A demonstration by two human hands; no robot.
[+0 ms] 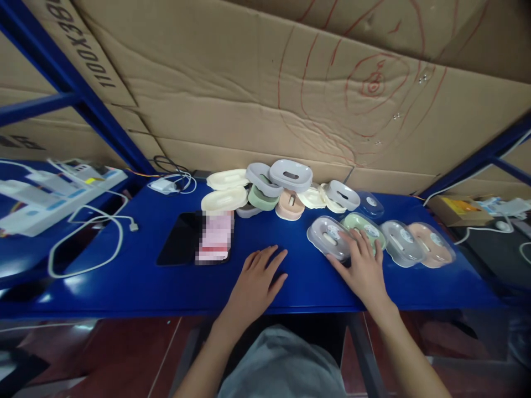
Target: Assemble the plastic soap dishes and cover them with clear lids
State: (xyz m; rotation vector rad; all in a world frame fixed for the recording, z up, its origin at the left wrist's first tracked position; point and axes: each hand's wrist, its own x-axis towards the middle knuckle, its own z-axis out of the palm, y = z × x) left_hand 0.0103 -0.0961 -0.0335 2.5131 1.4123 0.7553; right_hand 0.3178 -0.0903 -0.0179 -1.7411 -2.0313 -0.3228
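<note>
My left hand (258,279) lies flat on the blue table (136,282), fingers stretched out and holding nothing. My right hand (362,265) rests with spread fingers between a grey soap case under a clear lid (327,236) and a green one (360,224), touching both. Further right in the same row lie another grey case (401,243) and a pink case (431,244). Behind them sits a loose pile of cream, grey, green and pink case halves (274,190).
A black phone (185,239) lies left of my left hand, its right part blurred. White cables (89,235) and white boxes (45,193) fill the left side. A cardboard wall (265,83) backs the table. Blue shelf posts stand at both sides.
</note>
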